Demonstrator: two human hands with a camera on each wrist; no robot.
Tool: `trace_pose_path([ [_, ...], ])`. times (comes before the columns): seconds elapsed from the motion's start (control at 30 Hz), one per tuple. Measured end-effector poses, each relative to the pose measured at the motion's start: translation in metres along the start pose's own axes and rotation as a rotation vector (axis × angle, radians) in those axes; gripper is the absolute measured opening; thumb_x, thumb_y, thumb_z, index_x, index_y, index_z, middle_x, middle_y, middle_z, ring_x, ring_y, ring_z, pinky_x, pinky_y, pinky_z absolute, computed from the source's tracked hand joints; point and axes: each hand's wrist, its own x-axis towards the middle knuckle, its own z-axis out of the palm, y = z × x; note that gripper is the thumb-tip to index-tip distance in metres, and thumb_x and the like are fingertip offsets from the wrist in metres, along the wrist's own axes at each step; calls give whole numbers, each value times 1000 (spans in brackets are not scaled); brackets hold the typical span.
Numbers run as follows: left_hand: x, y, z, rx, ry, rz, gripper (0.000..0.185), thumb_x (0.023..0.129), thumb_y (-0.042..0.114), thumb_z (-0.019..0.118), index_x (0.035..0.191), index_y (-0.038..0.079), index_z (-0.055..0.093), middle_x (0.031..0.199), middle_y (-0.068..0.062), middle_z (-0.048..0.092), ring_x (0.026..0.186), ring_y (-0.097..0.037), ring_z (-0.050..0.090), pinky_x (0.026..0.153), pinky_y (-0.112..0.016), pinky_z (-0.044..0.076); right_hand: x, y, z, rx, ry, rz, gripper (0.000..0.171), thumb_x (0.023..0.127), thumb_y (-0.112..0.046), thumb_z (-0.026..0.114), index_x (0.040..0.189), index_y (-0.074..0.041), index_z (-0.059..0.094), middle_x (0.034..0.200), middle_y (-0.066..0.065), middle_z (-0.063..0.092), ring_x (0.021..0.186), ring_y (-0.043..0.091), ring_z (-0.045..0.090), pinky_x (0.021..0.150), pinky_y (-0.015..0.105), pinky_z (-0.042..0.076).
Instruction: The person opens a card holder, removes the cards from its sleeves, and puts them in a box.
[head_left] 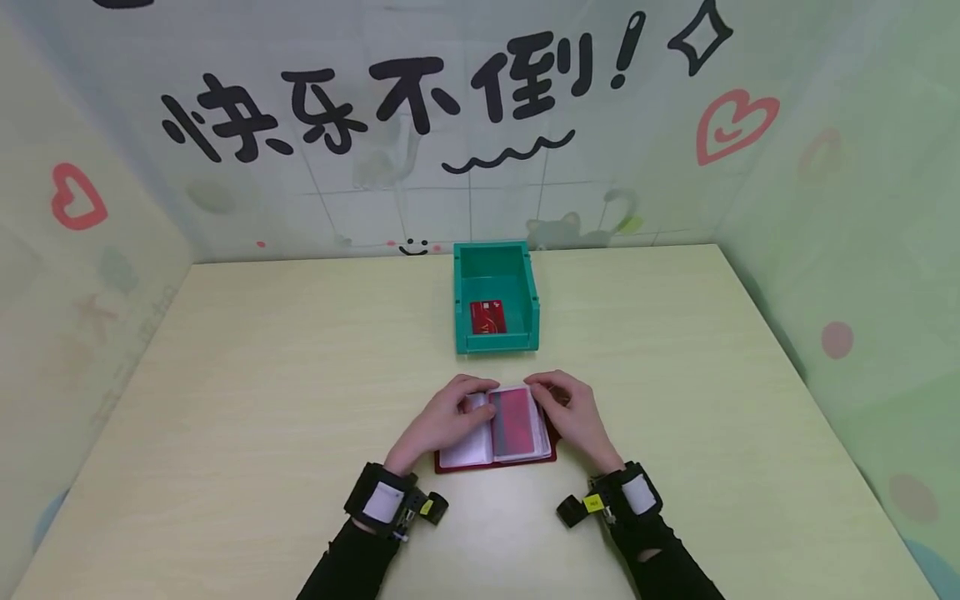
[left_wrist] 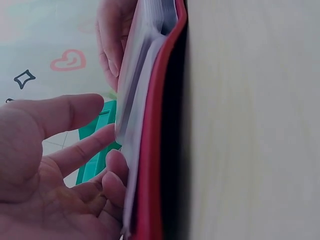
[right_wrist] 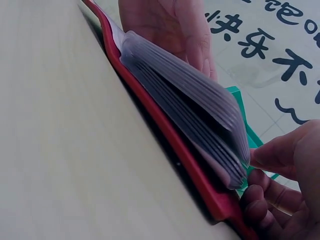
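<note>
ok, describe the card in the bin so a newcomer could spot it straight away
On the pale wooden table, past both hands, stands a green open-topped bin near the back wall. The card lies flat on its floor: small, red, and loose, unlike the card sleeved in the red card holder.

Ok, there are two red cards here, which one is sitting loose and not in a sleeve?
The red card lying in the green bin beyond both hands. The other red card sits behind a clear sleeve of the open card holder.
</note>
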Motion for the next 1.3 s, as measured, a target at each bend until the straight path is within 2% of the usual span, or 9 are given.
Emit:
trace_pose_path([
  [0.17, 0, -3, 0, -21, -5, -13, 37, 98, 20, 63, 135, 14, 63, 136, -10, 59, 115, -25, 56, 99, -42, 47, -1, 2, 1, -18, -2, 0, 20, 100, -14, 62, 115, -8, 72, 107, 13, 72, 87, 11, 59, 77, 21, 48],
  [0.4, 2, -7, -3, -22, -14, 13, 37, 99, 22, 62, 135, 14, 63, 136, -11, 59, 114, -24, 55, 97, -39, 48, 1, 4, 1, -28, 10, -14, 20, 100, -14, 62, 116, -8, 72, 107, 13, 71, 86, 8, 58, 76, 21, 48],
  [0.6, 3, -4, -6, -29, -34, 11, 38, 99, 22, 60, 136, 12, 62, 138, -12, 59, 119, -26, 55, 102, -42, 47, 1, 3, 0, -15, 4, -14, 21, 100, -14, 62, 117, -7, 72, 107, 13, 71, 88, 13, 58, 77, 21, 47],
  [0.8, 4, -4, -5, -80, -12, -57, 33, 101, 26, 59, 129, 11, 64, 134, -12, 56, 115, -25, 54, 97, -40, 49, 1, 2, 0, -11, 4, -18, 21, 99, -14, 63, 117, -7, 72, 106, 14, 71, 87, 15, 58, 76, 20, 48],
  [0.93, 7, -3, -5, -109, 17, -128, 38, 103, 35, 55, 126, 6, 62, 124, -12, 51, 109, -23, 51, 88, -33, 48, 1, 0, -1, -32, -2, -27, 22, 96, -16, 68, 116, -8, 72, 97, 12, 68, 80, 13, 57, 71, 19, 47],
  [1.03, 8, -4, -8, -154, 34, -159, 44, 105, 43, 48, 125, 5, 60, 114, -13, 54, 100, -22, 51, 79, -28, 43, 1, -1, -2, -38, -8, -28, 24, 94, -19, 71, 115, -8, 72, 88, 9, 62, 74, 11, 53, 66, 20, 44],
  [1.17, 3, -10, -14, -183, 47, -130, 42, 106, 39, 46, 126, 5, 62, 116, -15, 65, 102, -22, 58, 83, -27, 47, 1, -1, -1, -52, -12, -30, 23, 94, -18, 72, 115, -8, 72, 86, 7, 59, 71, 10, 52, 63, 20, 42],
  [1.23, -1, -16, -18, -172, 48, -97, 37, 106, 32, 50, 128, 5, 64, 123, -14, 68, 106, -21, 61, 88, -27, 50, 0, -1, 0, -68, -14, -40, 22, 94, -16, 71, 114, -8, 73, 87, 8, 59, 72, 10, 52, 63, 20, 42],
  [1.3, -5, -22, -22, -169, 40, -79, 34, 103, 26, 57, 129, 6, 65, 122, -15, 70, 104, -21, 65, 88, -29, 53, -1, -5, 0, -104, -19, -49, 19, 93, -13, 71, 111, -8, 74, 89, 7, 60, 75, 12, 53, 65, 20, 44],
])
